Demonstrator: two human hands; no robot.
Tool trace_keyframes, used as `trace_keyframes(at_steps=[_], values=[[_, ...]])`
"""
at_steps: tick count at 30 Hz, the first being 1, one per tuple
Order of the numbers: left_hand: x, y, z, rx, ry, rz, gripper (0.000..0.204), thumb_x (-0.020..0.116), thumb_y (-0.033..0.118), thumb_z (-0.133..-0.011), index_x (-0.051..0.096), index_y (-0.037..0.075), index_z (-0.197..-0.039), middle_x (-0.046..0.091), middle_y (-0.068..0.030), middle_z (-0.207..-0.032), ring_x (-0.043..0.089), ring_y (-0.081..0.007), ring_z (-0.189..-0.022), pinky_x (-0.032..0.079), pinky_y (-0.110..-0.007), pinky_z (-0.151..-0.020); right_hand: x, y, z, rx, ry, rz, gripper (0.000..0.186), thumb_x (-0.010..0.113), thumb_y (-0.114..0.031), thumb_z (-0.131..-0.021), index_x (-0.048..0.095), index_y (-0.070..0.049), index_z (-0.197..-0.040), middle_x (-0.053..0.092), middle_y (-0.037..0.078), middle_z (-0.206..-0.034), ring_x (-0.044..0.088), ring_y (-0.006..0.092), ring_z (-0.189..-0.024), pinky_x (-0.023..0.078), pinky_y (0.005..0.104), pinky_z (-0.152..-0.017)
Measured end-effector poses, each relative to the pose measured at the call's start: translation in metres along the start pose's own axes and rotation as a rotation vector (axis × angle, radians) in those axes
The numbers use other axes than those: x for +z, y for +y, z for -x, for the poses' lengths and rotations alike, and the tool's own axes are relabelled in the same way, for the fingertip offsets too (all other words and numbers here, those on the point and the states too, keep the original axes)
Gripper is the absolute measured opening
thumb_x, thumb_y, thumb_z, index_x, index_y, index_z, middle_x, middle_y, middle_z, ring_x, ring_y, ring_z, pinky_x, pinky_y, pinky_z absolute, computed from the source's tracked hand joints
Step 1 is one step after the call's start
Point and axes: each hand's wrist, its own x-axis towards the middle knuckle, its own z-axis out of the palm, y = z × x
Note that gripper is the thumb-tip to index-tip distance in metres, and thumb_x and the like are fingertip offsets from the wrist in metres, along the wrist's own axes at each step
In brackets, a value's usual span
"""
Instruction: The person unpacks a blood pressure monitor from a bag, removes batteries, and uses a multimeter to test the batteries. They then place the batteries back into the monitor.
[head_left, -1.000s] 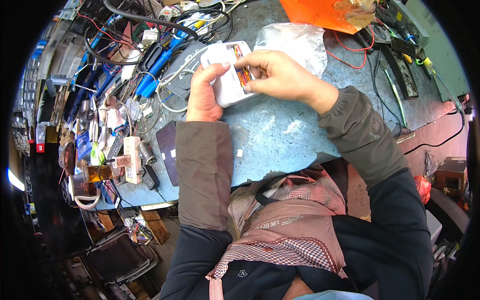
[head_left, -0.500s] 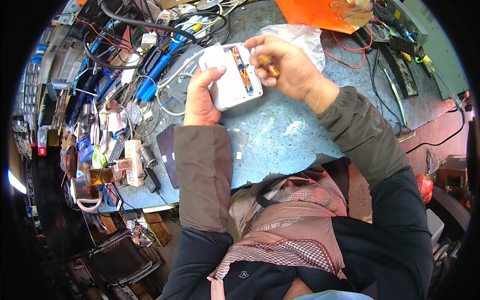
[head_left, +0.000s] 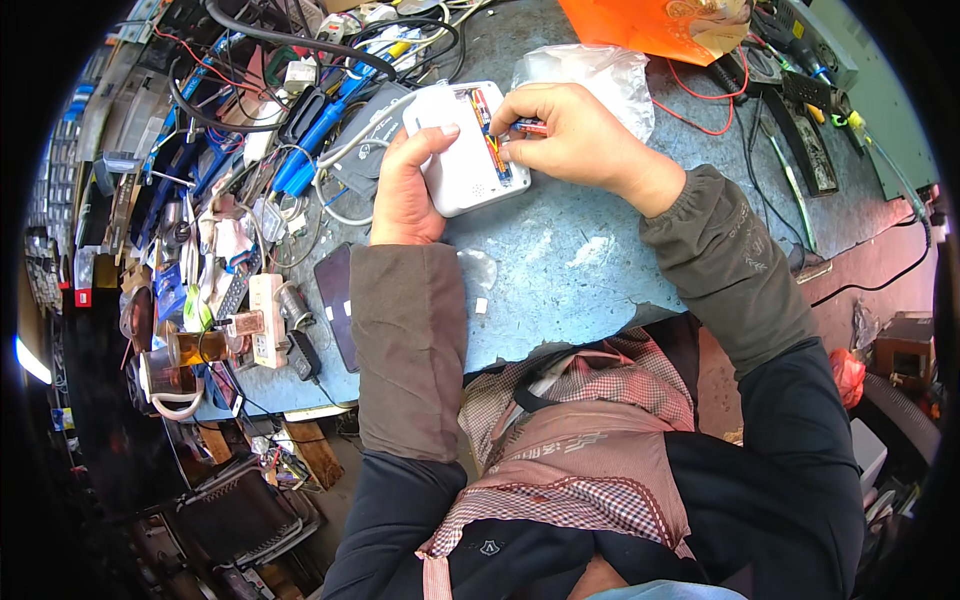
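Note:
A white, rounded box-shaped device (head_left: 456, 176) with a long battery slot is held by my left hand (head_left: 408, 195), thumb across its face and fingers under the left side. From its upper left side runs a grey tube or cable (head_left: 345, 158). Batteries (head_left: 482, 110) in red, yellow and dark wrappers lie in a line in the slot. My right hand (head_left: 580, 145) is closed over the right edge of the slot, thumb and fingertips down at the batteries. Another battery (head_left: 530, 126) shows between its curled fingers; what the fingertips pinch is partly hidden.
Behind my right hand lie a clear plastic bag (head_left: 600, 72) and an orange bag (head_left: 650, 28). Tangled cables and tools crowd the left side. A dark phone (head_left: 338, 300) and a power strip (head_left: 267, 318) are by my left forearm. Tweezers (head_left: 795, 190) lie at right.
My right hand has come down and left from beside the device onto its battery slot, bringing the loose battery along. The left hand keeps hold of the device, which has shifted slightly.

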Motion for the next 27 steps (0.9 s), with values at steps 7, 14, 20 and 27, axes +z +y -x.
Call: trace_keyframes(at_steps=[7, 14, 20, 27], values=[[-0.004, -0.003, -0.004, -0.026, -0.008, -0.002, 0.059, 0.081, 0.016, -0.084, 0.066, 0.000, -0.139, 0.077, -0.0145, -0.125, 0.077, -0.0297, -0.111, 0.063, -0.045, -0.101, -0.003, 0.002, 0.002, -0.225, -0.089, 0.194, 0.032, 0.082, -0.004, -0.085, 0.077, -0.002, -0.116, 0.074, 0.014, -0.102, 0.073, 0.0332, -0.092, 0.059, 0.0405, -0.081], [-0.005, -0.001, -0.003, -0.061, 0.019, 0.008, 0.058, 0.081, 0.016, -0.084, 0.067, 0.001, -0.139, 0.077, -0.0144, -0.125, 0.078, -0.0295, -0.111, 0.063, -0.046, -0.099, 0.001, 0.009, 0.001, -0.292, -0.131, 0.250, 0.032, 0.082, -0.010, -0.087, 0.078, -0.004, -0.118, 0.077, 0.020, -0.105, 0.077, 0.0386, -0.094, 0.062, 0.0457, -0.082], [-0.008, -0.001, -0.004, -0.060, 0.032, -0.018, 0.058, 0.078, 0.016, -0.088, 0.065, -0.001, -0.142, 0.076, -0.0152, -0.130, 0.075, -0.0309, -0.119, 0.060, -0.047, -0.106, 0.005, 0.005, 0.000, -0.003, -0.081, 0.024, 0.030, 0.080, -0.007, -0.089, 0.074, -0.002, -0.118, 0.078, 0.018, -0.103, 0.077, 0.0319, -0.094, 0.061, 0.0407, -0.083], [-0.002, 0.000, -0.003, -0.039, 0.003, -0.017, 0.061, 0.080, 0.016, -0.083, 0.065, -0.001, -0.140, 0.077, -0.0147, -0.126, 0.076, -0.0296, -0.113, 0.061, -0.043, -0.102, 0.008, 0.016, 0.001, 0.031, -0.013, 0.011, 0.029, 0.079, -0.005, -0.091, 0.074, 0.001, -0.119, 0.079, 0.012, -0.104, 0.075, 0.0205, -0.096, 0.059, 0.0359, -0.085]])
